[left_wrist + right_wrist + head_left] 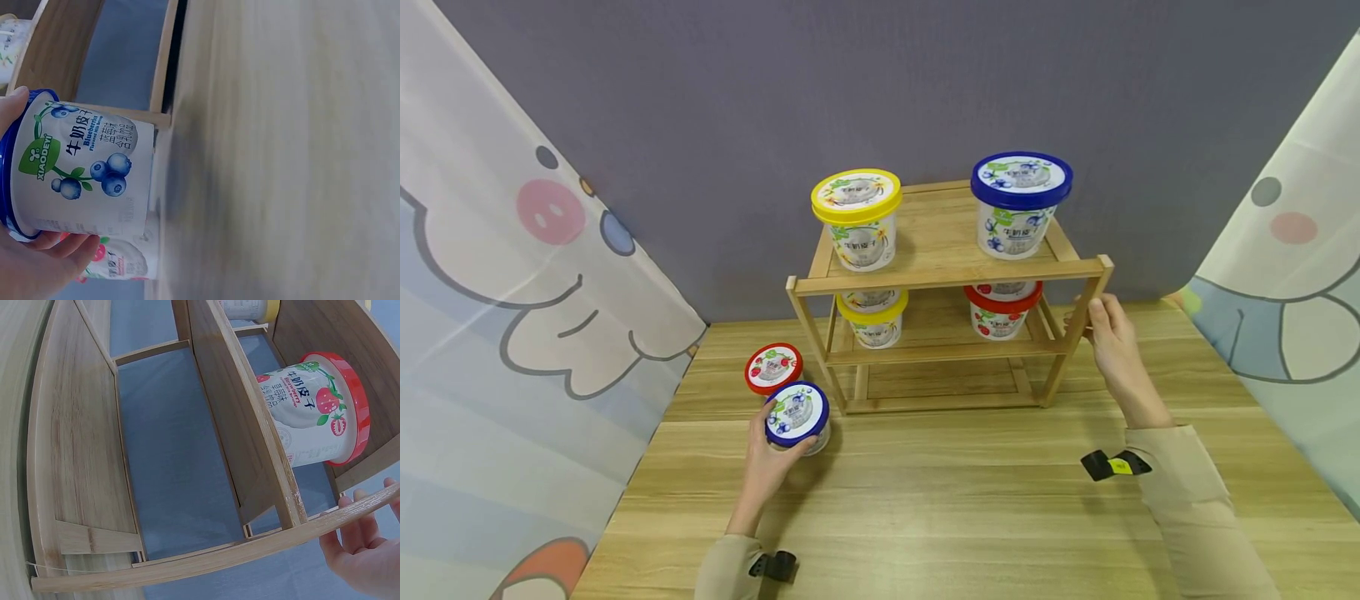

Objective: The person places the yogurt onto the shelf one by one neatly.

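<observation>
My left hand point(767, 467) grips a white tub with a blue lid point(795, 412) and blueberry pictures by its rim, thumb on one side and fingers on the other. Whether its base touches the table I cannot tell. Just behind it stands a red-lidded strawberry tub point(773, 367), partly hidden. My right hand point(1111, 329) holds the right front post of a wooden shelf point(936, 271), fingers around the post in the right wrist view. Near that hand, a red-lidded tub point(312, 412) stands on the middle tier.
On the top tier stand a yellow-lidded tub point(857, 218) at left and a blue-lidded tub point(1021, 204) at right. Another yellow-lidded tub point(874, 321) sits on the middle tier. A grey wall point(737, 125) rises behind, with printed curtains point(475, 250) at both sides.
</observation>
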Motion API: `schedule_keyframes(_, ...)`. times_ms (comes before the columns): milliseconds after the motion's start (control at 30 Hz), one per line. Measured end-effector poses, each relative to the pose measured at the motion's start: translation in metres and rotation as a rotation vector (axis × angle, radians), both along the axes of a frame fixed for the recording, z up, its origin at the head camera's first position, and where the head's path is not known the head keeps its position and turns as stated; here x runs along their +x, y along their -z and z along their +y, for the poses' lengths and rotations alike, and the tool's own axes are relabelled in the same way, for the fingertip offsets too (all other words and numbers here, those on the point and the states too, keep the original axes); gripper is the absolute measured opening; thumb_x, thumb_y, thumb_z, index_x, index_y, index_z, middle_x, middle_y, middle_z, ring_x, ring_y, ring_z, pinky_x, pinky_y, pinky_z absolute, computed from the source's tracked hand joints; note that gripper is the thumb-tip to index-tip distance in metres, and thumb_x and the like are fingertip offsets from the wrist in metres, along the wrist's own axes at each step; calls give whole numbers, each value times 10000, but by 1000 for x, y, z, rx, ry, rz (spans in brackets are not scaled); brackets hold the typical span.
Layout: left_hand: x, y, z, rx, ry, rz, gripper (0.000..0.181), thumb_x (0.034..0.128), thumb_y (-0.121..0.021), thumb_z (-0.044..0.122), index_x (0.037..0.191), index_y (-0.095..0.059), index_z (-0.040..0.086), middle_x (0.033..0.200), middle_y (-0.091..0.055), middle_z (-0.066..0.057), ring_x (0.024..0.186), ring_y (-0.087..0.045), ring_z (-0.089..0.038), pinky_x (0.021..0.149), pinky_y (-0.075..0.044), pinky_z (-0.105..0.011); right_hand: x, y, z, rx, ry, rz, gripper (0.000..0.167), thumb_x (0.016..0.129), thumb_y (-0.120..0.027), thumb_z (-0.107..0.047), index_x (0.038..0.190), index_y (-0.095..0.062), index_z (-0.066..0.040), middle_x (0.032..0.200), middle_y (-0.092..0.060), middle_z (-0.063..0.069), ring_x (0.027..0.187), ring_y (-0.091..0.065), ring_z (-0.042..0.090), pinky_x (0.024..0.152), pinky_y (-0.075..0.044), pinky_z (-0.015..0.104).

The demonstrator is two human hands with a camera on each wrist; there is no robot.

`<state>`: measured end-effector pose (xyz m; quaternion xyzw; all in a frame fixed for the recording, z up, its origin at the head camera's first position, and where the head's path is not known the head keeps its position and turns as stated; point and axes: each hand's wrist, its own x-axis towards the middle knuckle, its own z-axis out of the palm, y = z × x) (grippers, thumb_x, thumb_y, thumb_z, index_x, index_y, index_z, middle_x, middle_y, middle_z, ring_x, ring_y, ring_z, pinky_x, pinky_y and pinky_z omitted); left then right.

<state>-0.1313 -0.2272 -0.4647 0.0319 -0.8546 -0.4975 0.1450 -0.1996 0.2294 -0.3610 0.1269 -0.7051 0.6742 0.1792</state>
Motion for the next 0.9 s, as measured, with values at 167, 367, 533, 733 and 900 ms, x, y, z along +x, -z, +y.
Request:
schedule_keyframes(167,1,-7,8,30,20,-20,881,632,-803,187,1338,-285,91,1312,-285,-190,1215,-285,-320,986,-239,-504,0,0,0,-2,-1,-1,178,956,-322,-250,1038,-473,-202,982,-497,-47,837,-534,59,763,-392,133)
schedule_keyframes(367,3,-14,20,33,31,16,872,620,-808,171,1329,-306,102,1282,-316,-171,1193,-303,-301,972,-253,-496,-1,1,0,-15,-7,0,180,956,-324,-247,1039,-472,-186,975,-497,-37,836,-534,59,762,-397,141)
schedule_keyframes(533,5,-18,28,28,59,80,870,593,-817,130,1315,-333,90,1254,-343,-170,1157,-327,-279,959,-255,-470,-1,0,1,-16,-8,2,203,954,-323,-255,1052,-474,-162,956,-500,-30,833,-532,60,762,-402,141)
schedule_keyframes(733,8,-25,42,21,112,104,888,582,-823,137,1319,-330,89,1270,-339,-158,1177,-319,-282,960,-253,-492,-2,0,0,-16,-9,-1,195,952,-325,-261,1043,-475,-178,960,-494,-27,833,-532,60,765,-404,139)
schedule_keyframes(900,7,-30,58,30,156,100,895,589,-823,166,1328,-321,107,1294,-324,-143,1203,-307,-291,976,-245,-504,-2,0,0,-23,-7,3,203,953,-324,-258,1045,-479,-164,947,-495,-20,828,-536,61,756,-409,133)
